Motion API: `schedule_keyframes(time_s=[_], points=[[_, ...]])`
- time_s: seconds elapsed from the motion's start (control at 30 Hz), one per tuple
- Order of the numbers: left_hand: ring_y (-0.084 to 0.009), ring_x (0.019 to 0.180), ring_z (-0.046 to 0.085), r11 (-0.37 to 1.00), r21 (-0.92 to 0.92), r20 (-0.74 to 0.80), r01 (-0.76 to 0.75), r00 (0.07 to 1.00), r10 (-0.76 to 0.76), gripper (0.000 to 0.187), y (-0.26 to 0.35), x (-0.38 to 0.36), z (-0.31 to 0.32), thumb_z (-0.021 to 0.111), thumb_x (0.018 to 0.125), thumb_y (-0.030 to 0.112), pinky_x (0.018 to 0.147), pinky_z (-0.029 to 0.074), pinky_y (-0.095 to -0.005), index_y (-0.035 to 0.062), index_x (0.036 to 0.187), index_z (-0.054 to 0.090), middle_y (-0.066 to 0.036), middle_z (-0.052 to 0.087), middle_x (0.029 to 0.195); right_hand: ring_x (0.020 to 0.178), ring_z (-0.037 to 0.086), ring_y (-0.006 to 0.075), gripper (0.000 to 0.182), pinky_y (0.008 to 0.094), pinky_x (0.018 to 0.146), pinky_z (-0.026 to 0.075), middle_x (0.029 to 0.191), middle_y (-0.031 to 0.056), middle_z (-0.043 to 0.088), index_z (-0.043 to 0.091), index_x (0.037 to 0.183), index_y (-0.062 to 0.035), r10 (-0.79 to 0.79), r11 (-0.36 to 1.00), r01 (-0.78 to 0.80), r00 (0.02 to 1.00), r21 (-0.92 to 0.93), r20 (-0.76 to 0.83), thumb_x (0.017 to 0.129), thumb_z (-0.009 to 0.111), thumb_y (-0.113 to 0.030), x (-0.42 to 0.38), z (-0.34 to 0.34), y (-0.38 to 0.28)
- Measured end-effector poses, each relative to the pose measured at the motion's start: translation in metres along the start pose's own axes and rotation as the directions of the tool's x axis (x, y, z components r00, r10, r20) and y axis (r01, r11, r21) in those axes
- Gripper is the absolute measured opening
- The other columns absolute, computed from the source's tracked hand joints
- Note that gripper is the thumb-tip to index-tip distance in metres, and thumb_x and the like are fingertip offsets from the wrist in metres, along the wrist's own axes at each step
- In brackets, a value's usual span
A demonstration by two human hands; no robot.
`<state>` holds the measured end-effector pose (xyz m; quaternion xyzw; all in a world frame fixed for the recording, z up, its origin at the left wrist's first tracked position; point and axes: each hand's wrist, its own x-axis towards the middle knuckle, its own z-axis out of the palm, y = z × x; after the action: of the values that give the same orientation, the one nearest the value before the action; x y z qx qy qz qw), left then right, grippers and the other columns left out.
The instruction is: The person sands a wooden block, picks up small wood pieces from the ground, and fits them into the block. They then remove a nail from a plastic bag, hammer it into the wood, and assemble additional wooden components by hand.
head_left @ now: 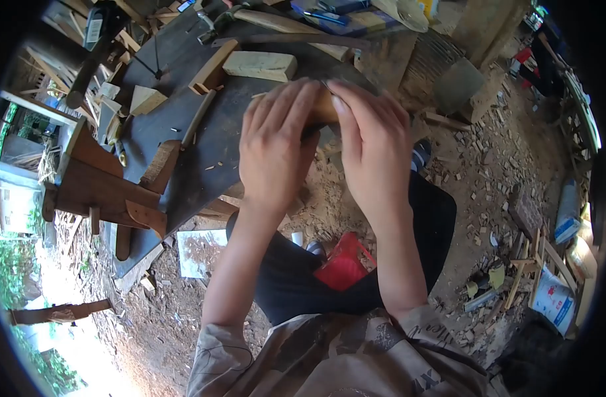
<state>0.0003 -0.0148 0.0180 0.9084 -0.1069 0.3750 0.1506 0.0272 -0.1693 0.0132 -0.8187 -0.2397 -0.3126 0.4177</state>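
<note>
My left hand (pixel 276 126) and my right hand (pixel 376 132) are side by side over the near edge of the dark table (pixel 214 142). Between them shows a brown wooden piece (pixel 324 108), and the fingers of both hands wrap round it. The rest of that piece is hidden by the hands. Just beyond my left hand lies a pale wood block (pixel 260 65), with a reddish-brown wood block (pixel 215 66) to its left. A thin wooden strip (pixel 199 119) rests further left on the table.
At the left stands a brown wooden frame (pixel 108 192). A hammer (pixel 207 30) and a long wooden handle (pixel 276 21) lie at the far side. Wood chips cover the ground (pixel 488 178). A red object (pixel 345 261) is between the legs.
</note>
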Motion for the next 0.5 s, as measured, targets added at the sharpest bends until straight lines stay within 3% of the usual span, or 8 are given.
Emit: schedule_keyframes(time_s=[0.27,0.37,0.5], points=[[-0.0305,0.131,0.068,1.000,-0.016,-0.030,-0.001,1.000,0.000,0.069,-0.002,-0.001,0.004,0.084,0.072,0.002,0.115,0.050,-0.0452,0.0126,0.139,0.071,-0.007,0.074,0.139,0.113,0.076,0.0284,0.022,0.0480,0.114,0.048,0.119,0.0088,0.082,0.077,0.124,-0.0068,0.003,0.999,0.000,0.999,-0.050,0.046,0.112,0.061,-0.017,0.004,-0.011,-0.005],[-0.0303,0.132,0.068,1.000,-0.013,-0.029,0.004,1.000,-0.005,0.070,-0.003,-0.001,0.005,0.083,0.072,0.003,0.116,0.050,-0.0452,0.0127,0.140,0.071,-0.007,0.074,0.140,0.108,0.076,0.0291,0.023,0.0485,0.113,0.049,0.116,0.0094,0.082,0.077,0.124,-0.0076,-0.032,0.999,0.031,0.999,-0.038,-0.018,0.113,0.060,-0.018,0.003,0.000,-0.004],[-0.0303,0.132,0.068,1.000,-0.007,-0.042,-0.006,0.999,0.005,0.071,-0.004,-0.003,0.006,0.084,0.073,0.004,0.116,0.050,-0.0457,0.0117,0.142,0.069,-0.008,0.073,0.141,0.104,0.077,0.0299,0.023,0.0486,0.112,0.049,0.112,0.0105,0.082,0.077,0.124,-0.0093,-0.006,0.999,0.008,0.999,-0.042,0.051,0.113,0.060,-0.019,0.012,-0.005,-0.004]])
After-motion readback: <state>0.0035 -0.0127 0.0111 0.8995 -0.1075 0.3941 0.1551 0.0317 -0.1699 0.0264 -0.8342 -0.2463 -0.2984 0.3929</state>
